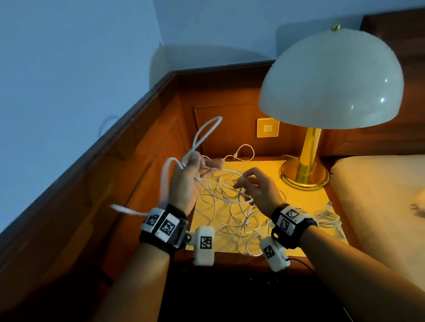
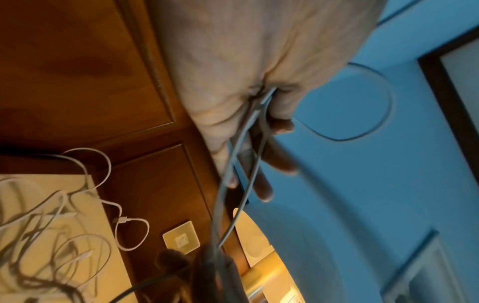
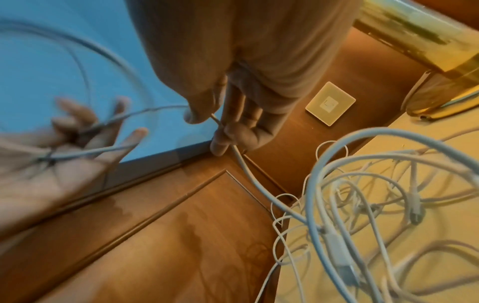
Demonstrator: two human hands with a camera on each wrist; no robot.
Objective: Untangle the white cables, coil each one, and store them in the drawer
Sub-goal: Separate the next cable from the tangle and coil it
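My left hand (image 1: 187,177) is raised above the nightstand and holds several loops of a white cable (image 1: 208,127) under its thumb. One loop stands up and another hangs by the wrist. In the left wrist view the strands (image 2: 254,133) run out of the crease between the thumb and the palm (image 2: 233,82). My right hand (image 1: 258,190) hovers over the tangle of white cables (image 1: 236,222), and its thumb and forefinger (image 3: 217,131) pinch the same cable (image 3: 249,170) where it leads down into the tangle (image 3: 362,194). No drawer can be made out.
The nightstand top (image 1: 302,204) is hemmed in by wood panelling on the left and at the back. A brass lamp (image 1: 305,174) with a white dome shade (image 1: 331,82) stands at its back right. A small cable bundle (image 1: 328,219) lies near the bed (image 1: 390,198).
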